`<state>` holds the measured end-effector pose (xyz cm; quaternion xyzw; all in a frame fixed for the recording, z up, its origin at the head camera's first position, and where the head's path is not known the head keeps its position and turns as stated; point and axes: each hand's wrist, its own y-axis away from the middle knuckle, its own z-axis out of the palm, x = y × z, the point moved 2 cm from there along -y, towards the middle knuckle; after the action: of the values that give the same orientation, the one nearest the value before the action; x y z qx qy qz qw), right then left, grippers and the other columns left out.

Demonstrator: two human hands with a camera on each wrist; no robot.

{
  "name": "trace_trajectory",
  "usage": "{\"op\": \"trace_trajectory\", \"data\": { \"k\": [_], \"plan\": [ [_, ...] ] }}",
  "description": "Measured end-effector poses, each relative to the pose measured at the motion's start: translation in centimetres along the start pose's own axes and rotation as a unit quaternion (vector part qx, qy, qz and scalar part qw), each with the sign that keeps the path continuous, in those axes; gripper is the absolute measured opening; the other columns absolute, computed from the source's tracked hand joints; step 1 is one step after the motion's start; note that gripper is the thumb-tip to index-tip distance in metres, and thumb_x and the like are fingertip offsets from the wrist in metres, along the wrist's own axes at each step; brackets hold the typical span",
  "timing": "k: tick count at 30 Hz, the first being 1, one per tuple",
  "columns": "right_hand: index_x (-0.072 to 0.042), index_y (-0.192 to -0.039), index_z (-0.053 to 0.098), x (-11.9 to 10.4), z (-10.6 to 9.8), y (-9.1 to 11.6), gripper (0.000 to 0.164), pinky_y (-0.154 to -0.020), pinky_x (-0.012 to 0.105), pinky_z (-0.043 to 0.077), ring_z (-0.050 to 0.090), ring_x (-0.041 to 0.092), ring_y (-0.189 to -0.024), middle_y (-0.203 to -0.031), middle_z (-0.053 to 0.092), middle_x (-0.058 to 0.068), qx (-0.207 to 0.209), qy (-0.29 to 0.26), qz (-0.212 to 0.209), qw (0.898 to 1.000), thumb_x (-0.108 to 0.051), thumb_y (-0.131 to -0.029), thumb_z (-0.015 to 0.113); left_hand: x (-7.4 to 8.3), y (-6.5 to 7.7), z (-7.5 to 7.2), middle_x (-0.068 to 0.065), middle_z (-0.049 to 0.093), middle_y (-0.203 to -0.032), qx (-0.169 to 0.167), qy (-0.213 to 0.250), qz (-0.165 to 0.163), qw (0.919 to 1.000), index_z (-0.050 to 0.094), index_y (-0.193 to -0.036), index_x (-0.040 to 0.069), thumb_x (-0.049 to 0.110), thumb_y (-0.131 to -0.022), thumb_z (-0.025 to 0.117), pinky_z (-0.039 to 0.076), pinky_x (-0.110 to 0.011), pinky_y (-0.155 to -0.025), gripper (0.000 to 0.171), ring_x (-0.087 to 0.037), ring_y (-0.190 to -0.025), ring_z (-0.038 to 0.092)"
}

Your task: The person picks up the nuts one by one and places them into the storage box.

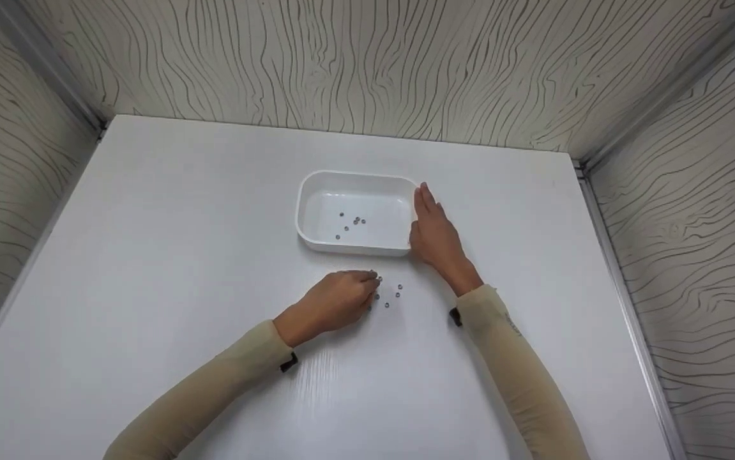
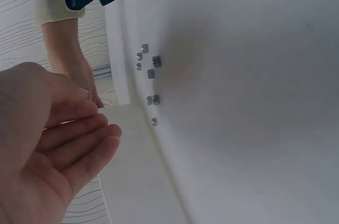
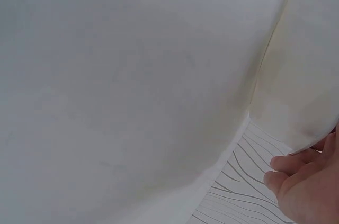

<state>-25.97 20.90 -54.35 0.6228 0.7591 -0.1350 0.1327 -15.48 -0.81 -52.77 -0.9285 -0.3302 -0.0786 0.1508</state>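
Note:
A white rectangular box [image 1: 354,248] stands on the white table, with several small metal nuts [image 1: 346,229] on its floor. In front of it, more small nuts [image 1: 387,305] lie scattered on the tabletop. My left hand [image 1: 341,299] is low beside these loose nuts, fingertips right at the nearest ones. In the left wrist view that hand [image 2: 58,150] has loosely bent fingers, and nothing shows between them. My right hand [image 1: 436,236] rests along the box's right end, fingers extended. The right wrist view has its fingertips [image 3: 276,180] at the box's corner [image 3: 296,91].
The white table [image 1: 150,255] runs out to both sides and toward me. Behind it rises a wall panel [image 1: 316,70] with a wood-grain line pattern, and similar panels flank left and right. Metal rails [image 1: 622,287] edge the sides.

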Motion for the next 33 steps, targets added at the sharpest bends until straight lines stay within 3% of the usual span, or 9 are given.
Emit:
{"op": "trace_trajectory", "data": {
  "k": [6, 13, 18, 21, 27, 33],
  "plan": [
    [0.004, -0.165, 0.020, 0.0, 0.1, 0.0, 0.062, -0.135, 0.048, 0.024, 0.023, 0.033, -0.164, -0.177, 0.015, 0.017, -0.002, 0.003, 0.007, 1.000, -0.011, -0.107, 0.039, 0.2, 0.7, 1.1, -0.012, 0.078, -0.119, -0.022, -0.035, 0.038, 0.9985, 0.075, -0.113, 0.001, 0.007, -0.101, 0.064, 0.067, -0.032, -0.088, 0.017, -0.023, -0.104, 0.079],
    [0.003, -0.165, 0.020, -0.1, 0.0, 0.0, 0.062, -0.136, 0.047, 0.024, 0.023, 0.033, -0.163, -0.177, 0.014, 0.017, -0.001, 0.000, 0.006, 1.000, -0.011, -0.107, 0.040, 0.7, 1.5, 1.8, -0.007, 0.077, -0.116, -0.022, -0.116, 0.079, 0.9899, 0.076, -0.113, 0.003, 0.003, -0.096, 0.067, 0.066, -0.027, -0.074, 0.019, -0.018, -0.090, 0.079],
    [0.003, -0.165, 0.019, 0.0, 0.1, 0.0, 0.063, -0.135, 0.048, 0.025, 0.026, 0.035, -0.162, -0.177, 0.013, 0.017, 0.001, -0.003, 0.008, 1.000, -0.012, -0.107, 0.039, 0.9, 2.0, 2.3, -0.005, 0.077, -0.117, -0.024, -0.159, 0.106, 0.9813, 0.075, -0.116, 0.005, 0.003, -0.096, 0.069, 0.066, -0.024, -0.081, 0.020, -0.016, -0.103, 0.078],
    [0.003, -0.165, 0.019, 0.0, 0.1, 0.1, 0.064, -0.134, 0.049, 0.026, 0.027, 0.037, -0.162, -0.178, 0.012, 0.016, 0.000, -0.013, 0.013, 1.000, -0.012, -0.107, 0.039, 1.1, 2.2, 2.6, -0.004, 0.076, -0.119, -0.026, -0.187, 0.114, 0.9753, 0.075, -0.119, 0.007, 0.004, -0.096, 0.070, 0.066, -0.024, -0.080, 0.024, -0.015, -0.109, 0.077],
    [0.001, -0.166, 0.018, -0.1, 0.0, 0.0, 0.064, -0.134, 0.051, 0.026, 0.026, 0.037, -0.162, -0.178, 0.011, 0.014, -0.007, -0.023, 0.024, 0.999, -0.013, -0.107, 0.038, 1.4, 2.3, 3.2, 0.000, 0.075, -0.118, -0.029, -0.242, 0.131, 0.9610, 0.076, -0.123, 0.008, 0.008, -0.096, 0.072, 0.065, -0.021, -0.069, 0.027, -0.010, -0.098, 0.076],
    [0.001, -0.166, 0.018, -0.1, 0.1, 0.0, 0.064, -0.135, 0.051, 0.025, 0.024, 0.036, -0.163, -0.178, 0.011, 0.014, -0.010, -0.020, 0.031, 0.999, -0.014, -0.108, 0.039, 1.5, 2.2, 3.3, -0.001, 0.076, -0.120, -0.034, -0.252, 0.133, 0.9579, 0.076, -0.122, 0.007, 0.007, -0.096, 0.072, 0.064, -0.022, -0.065, 0.026, -0.010, -0.096, 0.076]
  ]
}}
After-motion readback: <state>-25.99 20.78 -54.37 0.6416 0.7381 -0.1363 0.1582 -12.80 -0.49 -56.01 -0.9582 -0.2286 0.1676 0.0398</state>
